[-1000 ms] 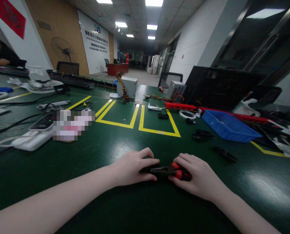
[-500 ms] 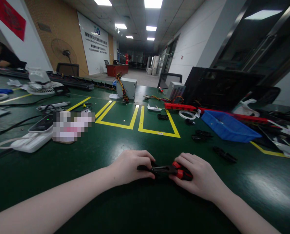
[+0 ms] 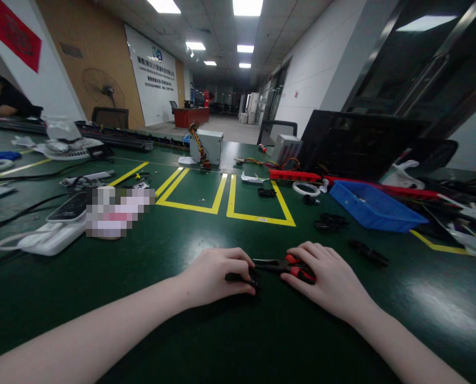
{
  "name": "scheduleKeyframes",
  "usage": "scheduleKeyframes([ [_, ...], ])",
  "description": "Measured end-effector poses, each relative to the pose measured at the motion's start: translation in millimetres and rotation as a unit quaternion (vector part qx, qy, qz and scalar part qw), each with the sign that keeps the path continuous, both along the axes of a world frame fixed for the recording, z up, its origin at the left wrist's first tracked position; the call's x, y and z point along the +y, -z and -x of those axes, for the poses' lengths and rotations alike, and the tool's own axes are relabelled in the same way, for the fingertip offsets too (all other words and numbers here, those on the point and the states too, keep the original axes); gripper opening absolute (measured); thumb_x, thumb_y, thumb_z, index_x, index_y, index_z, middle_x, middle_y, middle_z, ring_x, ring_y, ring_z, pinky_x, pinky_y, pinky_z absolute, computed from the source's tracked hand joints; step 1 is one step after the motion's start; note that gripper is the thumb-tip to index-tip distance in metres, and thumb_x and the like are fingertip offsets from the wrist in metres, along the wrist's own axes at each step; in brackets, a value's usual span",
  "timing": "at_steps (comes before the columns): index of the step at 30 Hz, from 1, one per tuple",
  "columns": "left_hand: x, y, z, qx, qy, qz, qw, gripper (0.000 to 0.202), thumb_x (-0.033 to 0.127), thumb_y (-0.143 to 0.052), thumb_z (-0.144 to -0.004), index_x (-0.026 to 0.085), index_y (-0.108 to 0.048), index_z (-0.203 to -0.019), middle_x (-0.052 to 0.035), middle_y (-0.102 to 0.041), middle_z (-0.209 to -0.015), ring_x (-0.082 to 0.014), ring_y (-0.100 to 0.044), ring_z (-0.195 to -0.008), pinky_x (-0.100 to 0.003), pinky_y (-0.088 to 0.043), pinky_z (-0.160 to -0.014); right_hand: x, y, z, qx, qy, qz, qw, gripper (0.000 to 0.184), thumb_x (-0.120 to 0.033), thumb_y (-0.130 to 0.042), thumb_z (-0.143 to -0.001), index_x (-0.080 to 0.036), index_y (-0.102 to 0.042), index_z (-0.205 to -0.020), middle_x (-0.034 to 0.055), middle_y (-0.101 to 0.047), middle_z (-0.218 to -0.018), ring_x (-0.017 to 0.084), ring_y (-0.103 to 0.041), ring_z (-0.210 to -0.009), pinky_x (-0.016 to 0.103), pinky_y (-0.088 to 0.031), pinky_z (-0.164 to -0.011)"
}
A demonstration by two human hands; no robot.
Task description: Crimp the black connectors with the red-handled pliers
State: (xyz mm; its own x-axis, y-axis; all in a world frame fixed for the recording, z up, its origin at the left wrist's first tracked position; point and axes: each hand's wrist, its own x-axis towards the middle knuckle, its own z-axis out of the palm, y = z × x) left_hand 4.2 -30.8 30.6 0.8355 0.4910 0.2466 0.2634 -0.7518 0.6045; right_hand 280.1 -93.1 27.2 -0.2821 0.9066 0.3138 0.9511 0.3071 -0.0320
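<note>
My right hand [image 3: 325, 272] is closed around the red and black handles of needle-nose pliers [image 3: 275, 265]. Their slim jaws point left and end close to the fingertips of my left hand [image 3: 219, 272]. Between its thumb and fingers, my left hand pinches a small black part [image 3: 240, 278], mostly hidden by the fingers; its exact kind does not show. Both hands are low over the dark green table [image 3: 174, 330]. To the right of my right hand lies a black bundle [image 3: 368, 252], with another black bundle [image 3: 330, 222] behind it.
A blue tray [image 3: 376, 205] stands at the right. White power strip [image 3: 54, 240] and cables lie at the left. Yellow tape [image 3: 261, 218] marks the table. A metal power supply box [image 3: 210, 146] and a dark monitor [image 3: 357, 144] stand farther back. A person [image 3: 6, 96] sits at far left.
The plier jaws have moved from against the black part to slightly above and behind it. My right hand has shifted slightly up; my left hand keeps its pinch.
</note>
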Motion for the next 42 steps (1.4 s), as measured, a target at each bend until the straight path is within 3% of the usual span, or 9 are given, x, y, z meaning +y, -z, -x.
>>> scheduleKeyframes([
  [4,1,3.1,-1,-0.003,-0.003,-0.001,1.0,0.011,0.028,-0.074,-0.085,0.018,-0.07,-0.085,-0.0017,-0.067,-0.115,-0.0161,-0.068,-0.095,-0.028,-0.053,-0.084,0,-0.8,-1,-0.001,-0.013,-0.006,1.0,0.044,-0.054,-0.062,-0.084,-0.023,-0.063,-0.116,0.0097,-0.067,-0.107,0.027,-0.063,-0.099,0.049,-0.048,-0.089],
  [7,2,6.9,-1,-0.015,-0.001,-0.002,1.0,0.011,0.029,-0.074,-0.085,0.019,-0.07,-0.085,-0.0012,-0.067,-0.115,-0.0159,-0.068,-0.094,-0.027,-0.053,-0.084,-4,-5.4,5,0.007,-0.04,-0.06,0.997,0.044,-0.049,-0.063,-0.085,-0.023,-0.061,-0.12,0.0105,-0.066,-0.113,0.029,-0.061,-0.109,0.057,-0.041,-0.1],
  [11,2,11.2,-2,-0.031,0.002,-0.014,0.999,0.013,0.031,-0.075,-0.084,0.019,-0.069,-0.082,-0.0002,-0.068,-0.111,-0.0156,-0.068,-0.091,-0.025,-0.052,-0.08,-17,-11.7,33,0.049,-0.156,-0.133,0.978,0.024,-0.026,-0.061,-0.09,-0.023,-0.061,-0.113,0.0058,-0.07,-0.101,0.019,-0.066,-0.095,0.045,-0.046,-0.098],
  [15,2,11.9,-3,-0.035,0.004,-0.02,0.999,0.013,0.031,-0.073,-0.086,0.019,-0.069,-0.082,-0.0005,-0.068,-0.111,-0.0157,-0.068,-0.092,-0.024,-0.052,-0.079,-24,-11.4,63,0.09,-0.232,-0.137,0.959,0.014,-0.015,-0.056,-0.092,-0.022,-0.064,-0.102,0.0018,-0.071,-0.087,0.014,-0.067,-0.079,0.037,-0.052,-0.089],
  [20,-1,12.6,-5,-0.037,0.016,-0.018,0.999,0.014,0.032,-0.071,-0.086,0.019,-0.068,-0.081,-0.0006,-0.068,-0.11,-0.0157,-0.068,-0.091,-0.025,-0.051,-0.079,-22,-7.2,71,0.125,-0.233,-0.142,0.954,0.013,-0.012,-0.055,-0.092,-0.02,-0.064,-0.099,0.0021,-0.071,-0.084,0.014,-0.066,-0.075,0.033,-0.053,-0.079],
  [30,-2,17.0,-8,-0.067,0.036,-0.02,0.997,0.014,0.031,-0.071,-0.086,0.019,-0.066,-0.082,-0.0015,-0.069,-0.109,-0.0154,-0.067,-0.091,-0.024,-0.051,-0.077,-21,-6.2,73,0.186,-0.218,-0.133,0.949,0.011,-0.013,-0.056,-0.091,-0.021,-0.063,-0.09,0.0002,-0.069,-0.079,0.013,-0.063,-0.073,0.03,-0.052,-0.075],
  [42,-1,20.7,-8,-0.078,0.056,-0.022,0.995,0.01,0.027,-0.07,-0.088,0.018,-0.066,-0.088,-0.005,-0.069,-0.114,-0.0182,-0.067,-0.099,-0.027,-0.053,-0.086,-18,-2.2,72,0.147,-0.201,-0.117,0.962,0.013,-0.015,-0.053,-0.094,-0.019,-0.062,-0.085,0.0012,-0.066,-0.077,0.014,-0.059,-0.072,0.032,-0.047,-0.078],
])
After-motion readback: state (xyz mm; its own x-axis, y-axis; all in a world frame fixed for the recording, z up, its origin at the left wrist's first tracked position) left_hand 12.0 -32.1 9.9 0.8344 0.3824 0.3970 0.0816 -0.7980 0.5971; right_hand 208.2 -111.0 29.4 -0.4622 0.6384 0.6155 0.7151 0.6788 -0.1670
